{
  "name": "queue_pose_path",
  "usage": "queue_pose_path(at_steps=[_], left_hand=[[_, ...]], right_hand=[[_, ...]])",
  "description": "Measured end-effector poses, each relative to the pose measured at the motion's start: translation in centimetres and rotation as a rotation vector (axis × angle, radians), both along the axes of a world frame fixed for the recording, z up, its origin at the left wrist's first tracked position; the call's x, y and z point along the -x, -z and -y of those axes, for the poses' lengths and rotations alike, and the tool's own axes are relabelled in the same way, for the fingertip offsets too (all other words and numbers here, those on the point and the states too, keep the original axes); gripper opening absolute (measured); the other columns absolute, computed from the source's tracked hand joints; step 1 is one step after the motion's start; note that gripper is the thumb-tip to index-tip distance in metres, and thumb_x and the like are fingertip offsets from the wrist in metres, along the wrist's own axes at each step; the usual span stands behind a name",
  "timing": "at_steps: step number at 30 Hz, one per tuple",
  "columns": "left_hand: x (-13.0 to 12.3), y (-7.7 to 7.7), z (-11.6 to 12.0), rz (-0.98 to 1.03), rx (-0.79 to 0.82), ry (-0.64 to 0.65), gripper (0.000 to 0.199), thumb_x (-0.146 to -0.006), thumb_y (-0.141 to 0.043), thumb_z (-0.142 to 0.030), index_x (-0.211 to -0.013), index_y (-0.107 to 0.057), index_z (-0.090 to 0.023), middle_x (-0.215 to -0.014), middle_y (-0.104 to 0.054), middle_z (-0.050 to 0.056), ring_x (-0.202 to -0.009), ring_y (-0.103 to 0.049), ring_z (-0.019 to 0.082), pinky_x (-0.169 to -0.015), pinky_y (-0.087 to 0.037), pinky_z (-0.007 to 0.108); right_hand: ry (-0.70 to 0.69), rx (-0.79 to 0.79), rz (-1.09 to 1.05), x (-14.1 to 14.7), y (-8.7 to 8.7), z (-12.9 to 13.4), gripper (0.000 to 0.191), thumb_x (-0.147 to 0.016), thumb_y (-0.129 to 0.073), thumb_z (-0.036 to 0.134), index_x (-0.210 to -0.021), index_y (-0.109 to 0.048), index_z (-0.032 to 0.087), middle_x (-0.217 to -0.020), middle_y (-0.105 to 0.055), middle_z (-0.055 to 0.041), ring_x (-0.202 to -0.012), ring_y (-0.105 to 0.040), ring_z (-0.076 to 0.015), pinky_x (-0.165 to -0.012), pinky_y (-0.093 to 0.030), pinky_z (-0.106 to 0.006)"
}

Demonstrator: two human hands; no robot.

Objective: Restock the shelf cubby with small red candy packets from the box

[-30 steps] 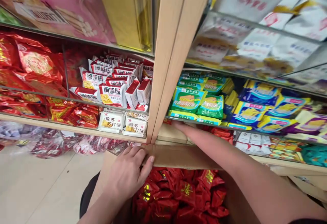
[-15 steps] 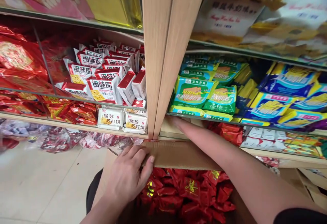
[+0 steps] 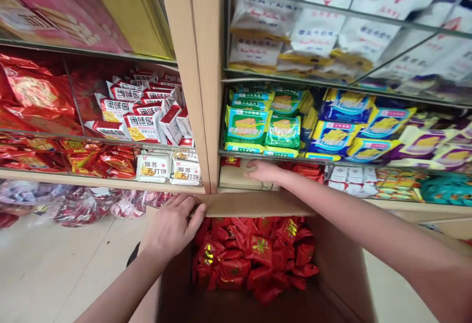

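My left hand (image 3: 173,224) is closed over the upper left corner of an open cardboard box (image 3: 254,204), its thumb lying along the flap. Many red-wrapped snack packets (image 3: 260,249) with gold print fill the far part of the box. My right hand (image 3: 263,171) reaches across the box to the bottom shelf compartment (image 3: 236,176). Its fingers point left, apart and a little bent, and I see nothing held in them. A small red packet (image 3: 231,161) lies at the back left of that compartment, with more red packets (image 3: 306,169) to the right of the hand.
A wooden upright (image 3: 201,92) divides the shelves. Green biscuit packs (image 3: 245,125) sit on the glass shelf just above my right hand. White and red packs (image 3: 142,124) fill the left side. Bagged goods (image 3: 81,207) lie on the tiled floor (image 3: 73,259).
The view has shifted, with the shelves moving left in it and more of the box showing. My right hand has come out from under the glass shelf's edge into sight. My left hand stays on the box.
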State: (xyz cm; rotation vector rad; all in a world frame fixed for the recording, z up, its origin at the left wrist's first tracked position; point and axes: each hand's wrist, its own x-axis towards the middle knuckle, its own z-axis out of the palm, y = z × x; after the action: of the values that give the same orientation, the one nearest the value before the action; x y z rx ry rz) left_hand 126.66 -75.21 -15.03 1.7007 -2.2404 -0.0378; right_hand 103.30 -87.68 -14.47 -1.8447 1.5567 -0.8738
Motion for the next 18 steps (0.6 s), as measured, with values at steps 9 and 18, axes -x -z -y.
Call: queue_pose_path(at_steps=[9,18], left_hand=[[0.9,-0.5,-0.3,0.073,0.037,-0.023,0.028,-0.085,-0.032,-0.035,-0.077,-0.055,-0.021,-0.078,-0.064,0.004,-0.074,-0.058,0.022,-0.066,-0.041,0.032],[0.2,-1.3,-1.4,0.077,0.189,0.053,0.021,-0.084,-0.037,-0.027,-0.086,-0.056,-0.019,-0.082,-0.066,0.006,-0.079,-0.059,0.022,-0.071,-0.046,0.037]], right_hand=[[-0.391,0.053,-0.294,4.2,0.1,-18.1,0.027,-0.08,-0.045,0.033,-0.101,-0.057,0.02,-0.102,-0.058,-0.0072,-0.095,-0.05,-0.0199,-0.084,-0.04,-0.035],[-0.14,-0.078,-0.372,2.7,8.8,-19.0,0.052,-0.064,-0.056,0.017,-0.115,-0.049,0.011,-0.112,-0.053,-0.0128,-0.105,-0.045,-0.0276,-0.095,-0.03,-0.041]])
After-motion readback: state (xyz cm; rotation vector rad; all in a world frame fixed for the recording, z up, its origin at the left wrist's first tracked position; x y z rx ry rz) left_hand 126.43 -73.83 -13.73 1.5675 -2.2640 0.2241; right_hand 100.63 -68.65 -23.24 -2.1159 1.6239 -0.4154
